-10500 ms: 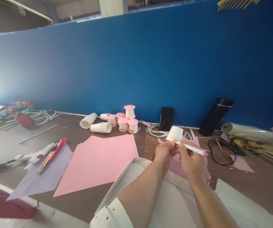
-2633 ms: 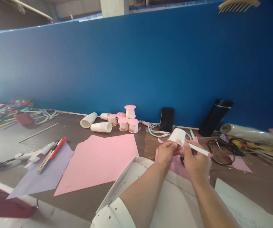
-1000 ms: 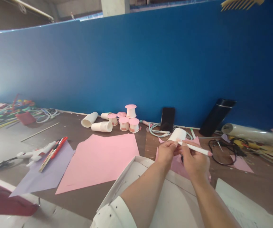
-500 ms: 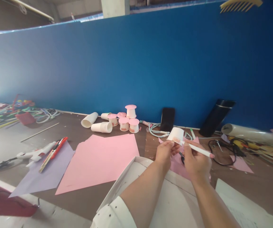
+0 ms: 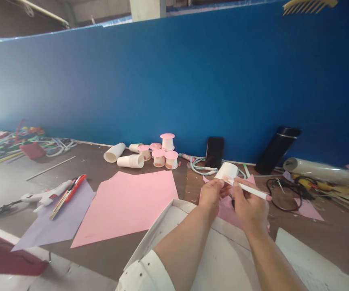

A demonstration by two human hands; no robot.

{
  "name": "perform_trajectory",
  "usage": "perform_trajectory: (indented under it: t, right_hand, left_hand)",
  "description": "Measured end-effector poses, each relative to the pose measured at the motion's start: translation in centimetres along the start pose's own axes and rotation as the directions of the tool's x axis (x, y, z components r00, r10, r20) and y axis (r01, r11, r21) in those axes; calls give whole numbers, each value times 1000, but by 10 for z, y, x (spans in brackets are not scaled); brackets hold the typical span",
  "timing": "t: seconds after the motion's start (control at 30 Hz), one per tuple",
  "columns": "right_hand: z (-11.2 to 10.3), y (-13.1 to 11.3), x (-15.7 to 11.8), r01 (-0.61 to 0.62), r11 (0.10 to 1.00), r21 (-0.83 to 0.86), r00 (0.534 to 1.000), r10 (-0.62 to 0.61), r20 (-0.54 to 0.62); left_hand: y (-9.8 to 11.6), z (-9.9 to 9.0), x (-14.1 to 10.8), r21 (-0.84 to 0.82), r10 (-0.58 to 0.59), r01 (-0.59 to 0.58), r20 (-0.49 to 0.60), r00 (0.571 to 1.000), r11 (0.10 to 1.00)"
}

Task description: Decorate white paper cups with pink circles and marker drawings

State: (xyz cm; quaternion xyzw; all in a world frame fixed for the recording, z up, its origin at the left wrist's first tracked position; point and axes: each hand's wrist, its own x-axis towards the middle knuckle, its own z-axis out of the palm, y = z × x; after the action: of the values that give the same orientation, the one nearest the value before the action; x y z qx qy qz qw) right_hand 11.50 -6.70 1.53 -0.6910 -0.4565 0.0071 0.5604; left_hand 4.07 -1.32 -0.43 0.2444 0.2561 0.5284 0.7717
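Note:
My left hand (image 5: 211, 196) grips the lower edge of a small white paper cup (image 5: 227, 170), held upside down and tilted. In my right hand (image 5: 251, 208) is a white marker (image 5: 251, 190) with a pink end; its tip touches a light orange patch on the cup's side. Pink paper scraps (image 5: 229, 213) lie beneath both hands, with a dark loop of scissors partly hidden between them. Farther left stand several small cups with pink round tops (image 5: 171, 155), one of them raised on others.
Pink paper (image 5: 132, 206), purple paper (image 5: 62, 226), a red cutter (image 5: 75, 190) and a glue gun (image 5: 48, 196) lie left. White cups (image 5: 131, 161) lie near the blue panel. A phone (image 5: 214, 151) and black bottle (image 5: 277, 149) lean behind my hands. A white box lid (image 5: 225, 258) sits below my forearms.
The marker and my right hand have shifted slightly left along the cup. The cup is tilted a little differently; my left hand keeps its hold.

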Motion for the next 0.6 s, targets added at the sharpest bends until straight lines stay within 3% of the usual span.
perform_trajectory:
  t: [0.2,0.6]
  right_hand:
    - [-1,-6,-1,40,999,-17,999,-40,33]
    - [-1,-6,-1,50,998,-23,998,-49,33]
  left_hand:
    - [0,1,-2,13,26,-26,36,999,1000]
    - [0,1,0,40,24,-24,3,1000,999]
